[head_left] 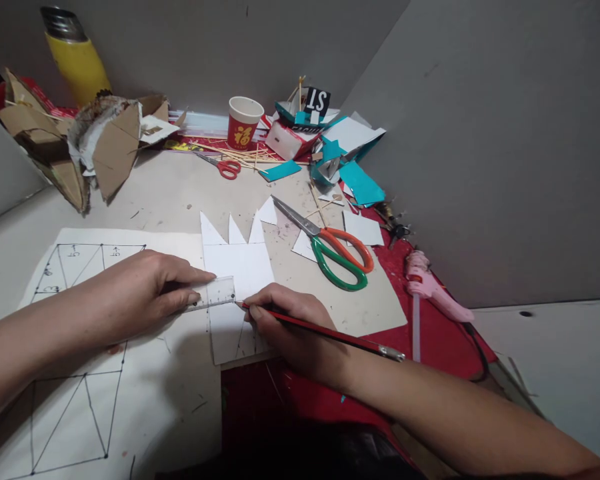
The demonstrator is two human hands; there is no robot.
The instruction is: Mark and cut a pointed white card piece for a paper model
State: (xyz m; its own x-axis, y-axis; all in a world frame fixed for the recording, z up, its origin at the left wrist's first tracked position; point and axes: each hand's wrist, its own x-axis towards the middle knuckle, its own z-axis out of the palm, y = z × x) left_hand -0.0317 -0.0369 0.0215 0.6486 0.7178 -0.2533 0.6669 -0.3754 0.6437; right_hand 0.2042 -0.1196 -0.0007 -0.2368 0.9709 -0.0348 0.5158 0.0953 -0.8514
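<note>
Soft, dim light falls from above. The near edge of the table (180,187) lies in dark shadow. Picture edges look bent.

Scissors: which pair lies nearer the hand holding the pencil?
The big pair with orange and green handles, just beyond the right hand; the small red-handled pair lies far back beside the paper cup.

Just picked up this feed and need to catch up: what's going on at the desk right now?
A person is marking a white card with pointed tabs along its top edge. The left hand presses a clear ruler flat across the card. The right hand holds a red pencil with its tip at the ruler's end. Green and orange scissors lie just beyond the card, and a pink glue gun lies to the right. A big sheet with drawn lines lies under the left arm.
</note>
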